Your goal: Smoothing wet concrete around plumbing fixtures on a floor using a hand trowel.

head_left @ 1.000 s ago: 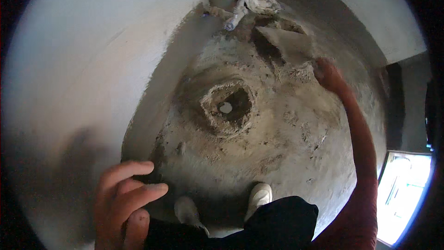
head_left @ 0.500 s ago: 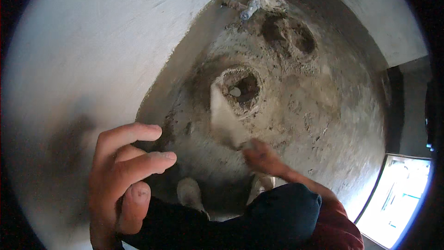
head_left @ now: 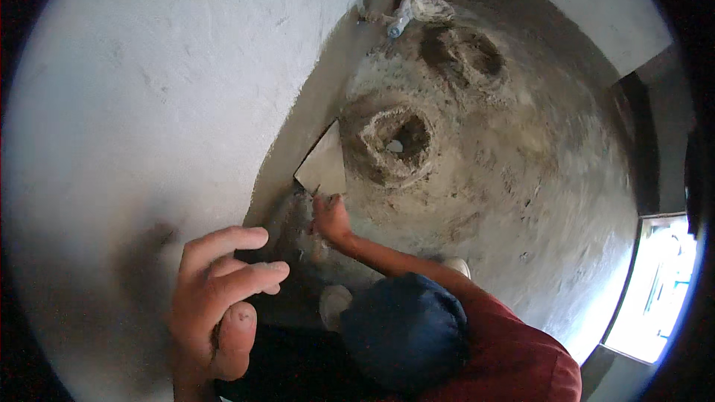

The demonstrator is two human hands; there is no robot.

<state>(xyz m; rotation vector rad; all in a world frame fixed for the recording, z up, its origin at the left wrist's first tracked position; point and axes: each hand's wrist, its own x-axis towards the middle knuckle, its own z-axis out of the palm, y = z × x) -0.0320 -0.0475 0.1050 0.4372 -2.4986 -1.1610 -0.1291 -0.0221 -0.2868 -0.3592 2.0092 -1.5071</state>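
Note:
My right hand (head_left: 332,220) is wrapped round the handle of a trowel (head_left: 326,164). Its flat, pale pointed blade lies close to the floor (head_left: 477,201), along the foot of the left wall and just left of a rough hole (head_left: 403,140). A small pale round thing shows inside that hole. My left hand (head_left: 227,294) is raised at the lower left, its fingers apart and half curled, with nothing in it. The trowel's handle is mostly hidden by my right hand.
A plastered wall (head_left: 171,82) rises on the left. Farther off, a second hole (head_left: 480,54) is broken into the rough floor, near a grey pipe (head_left: 403,18) and a pale lump (head_left: 432,8). A bright opening (head_left: 652,286) stands at the lower right. My shoe (head_left: 335,305) is below my right forearm.
My right hand has swept the trowel leftward, from the near rim of the hole toward the wall's foot. My left hand stays raised with its fingers apart. The view has shifted slightly.

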